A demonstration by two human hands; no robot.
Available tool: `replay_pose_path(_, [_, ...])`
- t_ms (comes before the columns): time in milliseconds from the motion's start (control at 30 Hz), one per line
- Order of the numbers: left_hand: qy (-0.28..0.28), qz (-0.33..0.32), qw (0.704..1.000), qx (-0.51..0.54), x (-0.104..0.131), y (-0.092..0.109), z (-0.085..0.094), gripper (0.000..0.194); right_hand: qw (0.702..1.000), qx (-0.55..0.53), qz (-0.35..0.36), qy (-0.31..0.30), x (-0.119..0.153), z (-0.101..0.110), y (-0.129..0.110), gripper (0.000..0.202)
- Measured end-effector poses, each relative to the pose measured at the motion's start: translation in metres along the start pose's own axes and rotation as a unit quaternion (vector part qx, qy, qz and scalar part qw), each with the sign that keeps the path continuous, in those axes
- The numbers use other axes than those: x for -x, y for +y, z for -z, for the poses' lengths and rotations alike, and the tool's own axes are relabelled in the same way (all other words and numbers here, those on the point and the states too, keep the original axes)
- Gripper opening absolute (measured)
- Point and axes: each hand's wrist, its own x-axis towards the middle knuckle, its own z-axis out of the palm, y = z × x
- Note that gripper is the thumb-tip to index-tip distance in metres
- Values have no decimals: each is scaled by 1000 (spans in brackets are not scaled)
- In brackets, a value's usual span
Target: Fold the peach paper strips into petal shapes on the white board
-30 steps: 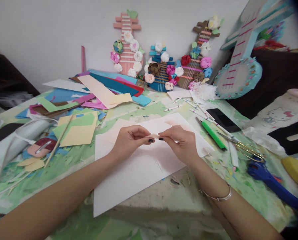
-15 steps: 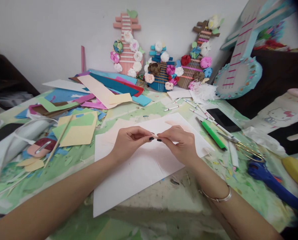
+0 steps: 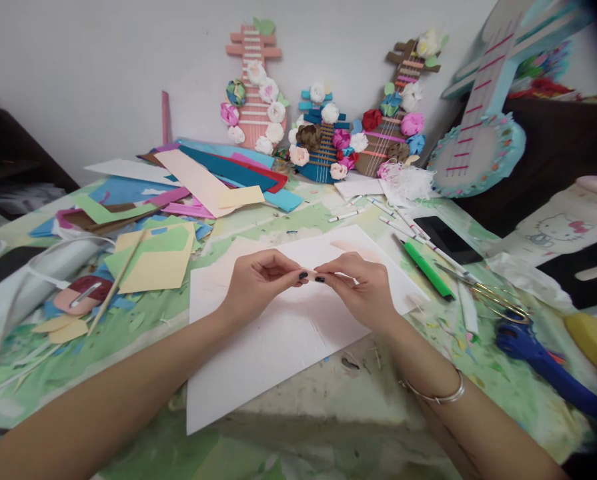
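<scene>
Over a large white sheet [image 3: 278,360], my left hand [image 3: 258,283] and my right hand [image 3: 361,287] meet with their fingertips nearly touching. Thumb and forefinger of each are pinched on a small pale pink piece of paper [image 3: 310,273], mostly covered by the fingers. On the white sheet, pale peach paper [image 3: 235,257] lies partly behind my left hand. Another peach piece [image 3: 357,251] shows just beyond my right hand.
Coloured paper strips [image 3: 218,170] pile up at the back left. Flower-covered paper instruments [image 3: 258,100] lean on the wall. To the right lie a green cutter [image 3: 428,270], gold-handled scissors [image 3: 488,293], a blue glue gun [image 3: 533,353] and a phone [image 3: 447,240]. A wooden stick [image 3: 117,283] lies left.
My fingertips have shifted very slightly, the right thumb rolling a little on the pink paper. Both hands stay in nearly the same place, and nothing else on the table has moved.
</scene>
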Motion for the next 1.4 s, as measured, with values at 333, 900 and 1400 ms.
replay_pose_path(333, [2, 9, 999, 34, -2, 3, -1, 24, 999, -15, -45, -11, 3, -2, 2, 11])
replay_pose_path(900, [-23, 49, 998, -13, -5, -4, 4, 12, 945, -198, -237, -105, -1, -2, 7, 14])
replay_pose_path(1400, [25, 24, 999, -3, -7, -4, 3, 13, 921, -247, -302, -5, -5, 3, 13, 15])
